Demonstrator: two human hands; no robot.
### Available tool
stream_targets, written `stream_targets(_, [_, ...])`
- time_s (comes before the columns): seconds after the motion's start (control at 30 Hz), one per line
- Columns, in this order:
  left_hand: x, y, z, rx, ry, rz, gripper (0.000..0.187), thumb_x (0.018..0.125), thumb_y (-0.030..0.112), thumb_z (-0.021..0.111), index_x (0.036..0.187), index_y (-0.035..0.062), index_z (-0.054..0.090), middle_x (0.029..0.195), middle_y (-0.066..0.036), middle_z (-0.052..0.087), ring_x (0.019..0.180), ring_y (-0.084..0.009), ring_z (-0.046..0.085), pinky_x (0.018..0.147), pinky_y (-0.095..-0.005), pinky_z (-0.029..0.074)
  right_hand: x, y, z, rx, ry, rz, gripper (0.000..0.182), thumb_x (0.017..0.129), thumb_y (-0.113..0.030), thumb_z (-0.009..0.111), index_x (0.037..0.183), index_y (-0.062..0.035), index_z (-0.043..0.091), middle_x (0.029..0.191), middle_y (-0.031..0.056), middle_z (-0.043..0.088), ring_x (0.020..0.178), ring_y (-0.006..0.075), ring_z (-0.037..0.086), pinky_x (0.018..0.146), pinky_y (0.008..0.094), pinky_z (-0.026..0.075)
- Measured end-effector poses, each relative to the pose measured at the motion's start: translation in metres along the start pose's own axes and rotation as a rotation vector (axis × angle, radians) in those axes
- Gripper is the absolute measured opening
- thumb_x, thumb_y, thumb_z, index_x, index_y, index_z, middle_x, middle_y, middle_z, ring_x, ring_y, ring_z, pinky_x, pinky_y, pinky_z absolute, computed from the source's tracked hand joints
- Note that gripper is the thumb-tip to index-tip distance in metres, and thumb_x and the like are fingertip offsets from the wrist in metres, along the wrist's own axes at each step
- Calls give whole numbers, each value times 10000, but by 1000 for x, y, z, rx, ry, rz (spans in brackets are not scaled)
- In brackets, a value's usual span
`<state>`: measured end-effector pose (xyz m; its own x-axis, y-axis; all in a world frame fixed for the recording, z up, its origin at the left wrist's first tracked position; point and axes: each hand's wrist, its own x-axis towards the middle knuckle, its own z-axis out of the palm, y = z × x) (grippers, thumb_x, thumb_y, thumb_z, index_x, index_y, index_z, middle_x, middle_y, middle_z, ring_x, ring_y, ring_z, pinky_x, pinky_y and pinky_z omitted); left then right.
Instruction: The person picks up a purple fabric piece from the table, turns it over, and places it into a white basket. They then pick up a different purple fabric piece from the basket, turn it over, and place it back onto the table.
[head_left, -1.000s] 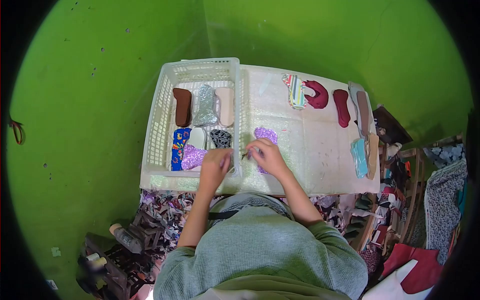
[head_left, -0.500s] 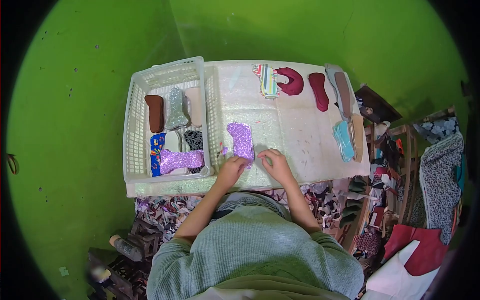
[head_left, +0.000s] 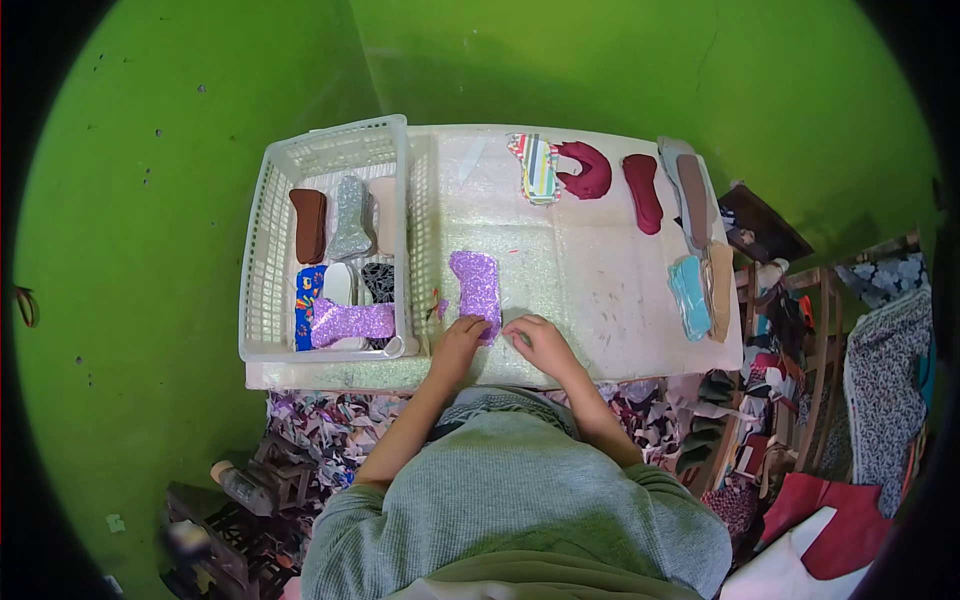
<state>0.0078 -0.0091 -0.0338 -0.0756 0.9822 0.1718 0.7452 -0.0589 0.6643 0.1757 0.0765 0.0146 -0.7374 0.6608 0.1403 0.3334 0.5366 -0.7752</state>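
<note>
A purple glitter shoe-shaped piece (head_left: 476, 285) lies on the white table (head_left: 590, 270), near its front edge. My left hand (head_left: 458, 340) pinches the lower end of this piece. My right hand (head_left: 540, 343) rests on the table just right of that end, with its fingers curled. Whether anything sits in those fingers is too small to tell.
A white plastic basket (head_left: 268, 250) on the table's left holds several cut pieces, among them a second purple glitter one (head_left: 352, 322). Striped (head_left: 537, 165), maroon (head_left: 590, 172) and teal (head_left: 688, 292) pieces lie along the far and right edges. Fabric scraps cover the floor below.
Both hands moved from the basket's edge to the table's front, uncovering the purple piece. A second purple piece now lies flat in the basket. The view has shifted.
</note>
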Motion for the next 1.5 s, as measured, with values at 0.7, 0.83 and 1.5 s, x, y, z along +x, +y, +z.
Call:
stream_targets(0.7, [14,12,-12,-136,347,-216,139,798,121,602,915,53,631,805,-127,633,689,-254,618,611,-338,484,38,17,14,243,-212,568,240,889,-229,498,890,-12,601,821,106,623,686,117,580,631,266,477])
stream_targets(0.83, [14,20,-18,-62,306,-66,115,784,103,612,881,42,607,811,-134,618,728,-291,603,636,-358,481,44,10,17,847,-243,810,260,907,-248,462,1052,-43,531,901,81,608,738,138,580,678,270,477])
stream_targets(1.5, [36,25,-14,-1225,149,-631,192,827,145,615,975,29,577,811,-31,618,695,-66,563,613,-182,464,30,3,-4,880,-313,563,402,837,-45,436,1239,-45,442,1046,54,577,918,121,549,806,255,430])
